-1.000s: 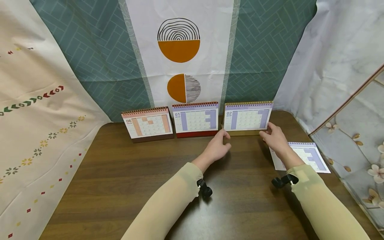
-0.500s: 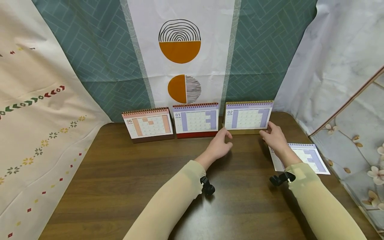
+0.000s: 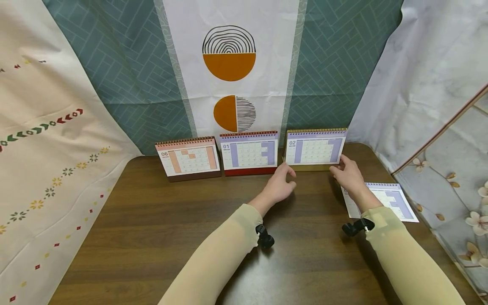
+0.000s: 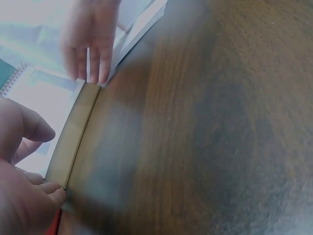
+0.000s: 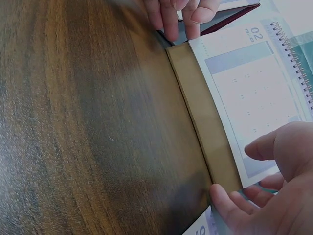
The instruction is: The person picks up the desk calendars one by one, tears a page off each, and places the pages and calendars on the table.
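In the head view a desk calendar marked 02 (image 3: 316, 148), with a gold base strip (image 3: 310, 168), stands at the back right. My left hand (image 3: 277, 185) is at its lower left corner; the fingertips touch the end of the base and the thumb is apart. At the opposite end is my right hand (image 3: 350, 178), its fingers (image 5: 224, 198) along the right edge, its thumb in front of the page. Left of it stand a calendar marked 01 (image 3: 249, 152) with a red base and one marked 06 (image 3: 189, 160) with a brown base.
Partly under my right forearm, a calendar sheet (image 3: 398, 203) lies near the right edge of the brown wooden table (image 3: 152, 237). Patterned cloths hang behind the calendars (image 3: 324, 63) and on both sides.
The calendar marked 02 has turned or shifted very slightly, with both hands staying at its ends. Over the last half second almost nothing moves.
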